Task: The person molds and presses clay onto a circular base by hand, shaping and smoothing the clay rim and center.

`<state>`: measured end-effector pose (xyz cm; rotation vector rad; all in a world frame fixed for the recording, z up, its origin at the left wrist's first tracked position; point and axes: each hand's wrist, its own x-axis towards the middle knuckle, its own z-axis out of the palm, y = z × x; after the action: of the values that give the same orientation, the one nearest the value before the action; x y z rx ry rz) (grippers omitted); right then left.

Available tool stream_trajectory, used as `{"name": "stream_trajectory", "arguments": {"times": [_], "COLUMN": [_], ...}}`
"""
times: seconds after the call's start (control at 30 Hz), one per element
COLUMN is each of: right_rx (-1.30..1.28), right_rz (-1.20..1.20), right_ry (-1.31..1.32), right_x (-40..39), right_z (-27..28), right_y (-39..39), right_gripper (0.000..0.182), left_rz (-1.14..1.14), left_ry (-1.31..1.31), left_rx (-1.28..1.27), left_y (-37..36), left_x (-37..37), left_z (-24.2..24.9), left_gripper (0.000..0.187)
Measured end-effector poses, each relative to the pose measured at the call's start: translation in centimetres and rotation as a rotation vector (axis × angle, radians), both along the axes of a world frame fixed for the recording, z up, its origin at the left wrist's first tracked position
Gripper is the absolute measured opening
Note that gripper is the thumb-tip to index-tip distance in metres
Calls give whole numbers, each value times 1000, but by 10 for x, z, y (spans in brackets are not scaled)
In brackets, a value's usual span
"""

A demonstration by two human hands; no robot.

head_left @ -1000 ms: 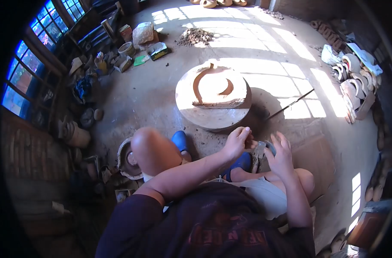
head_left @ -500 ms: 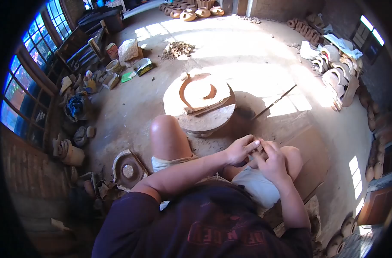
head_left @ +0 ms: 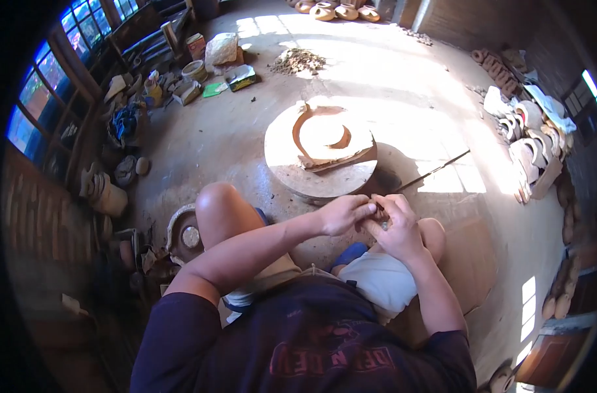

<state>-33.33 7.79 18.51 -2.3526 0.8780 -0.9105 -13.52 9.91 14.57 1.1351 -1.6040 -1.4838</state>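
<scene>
My left hand (head_left: pixel 345 214) and my right hand (head_left: pixel 396 226) meet above my right thigh, with fingers pinched together. Between the fingertips is a small brown lump (head_left: pixel 379 213), probably clay, partly hidden by the fingers. Just beyond my hands stands a round wheel (head_left: pixel 321 183), dusted pale. On it lies a curved clay wall (head_left: pixel 300 134) with a straight strip along its near side, around a round, sunlit middle. Neither hand touches the wheel.
A thin stick (head_left: pixel 436 171) lies right of the wheel. Broken pottery (head_left: pixel 524 154) is heaped at the right. Crumbled clay (head_left: pixel 298 61) lies beyond the wheel. Left are a green packet (head_left: pixel 214 89), a bucket (head_left: pixel 194 71) and a basin (head_left: pixel 176 230). Round pots (head_left: pixel 346 11) stand far back.
The view has shifted, so the wheel appears further right and lower. My left knee has moved outward to the left. Both hands remain together around the small lump.
</scene>
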Motion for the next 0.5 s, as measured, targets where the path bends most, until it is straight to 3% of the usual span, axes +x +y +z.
{"name": "stream_trajectory", "arguments": {"times": [0.07,0.27,0.37,0.47,0.5], "right_rx": [-94,-215,106,86,167], "right_rz": [80,216,107,231,211], "right_ry": [13,217,2,19,82], "right_x": [12,36,62,75,76], "right_z": [-13,-43,-24,-37,-39], "right_y": [-12,-38,-37,-55,-56], "right_gripper": [30,28,33,37,36], "left_rz": [23,-61,93,8,10], "left_ry": [165,36,206,209,121], "left_rx": [29,169,171,161,272], "left_y": [-8,-11,-16,-30,-32], "left_x": [14,50,62,77,82], "left_z": [-27,-33,-12,-33,-40], "left_gripper": [50,51,53,54,61]}}
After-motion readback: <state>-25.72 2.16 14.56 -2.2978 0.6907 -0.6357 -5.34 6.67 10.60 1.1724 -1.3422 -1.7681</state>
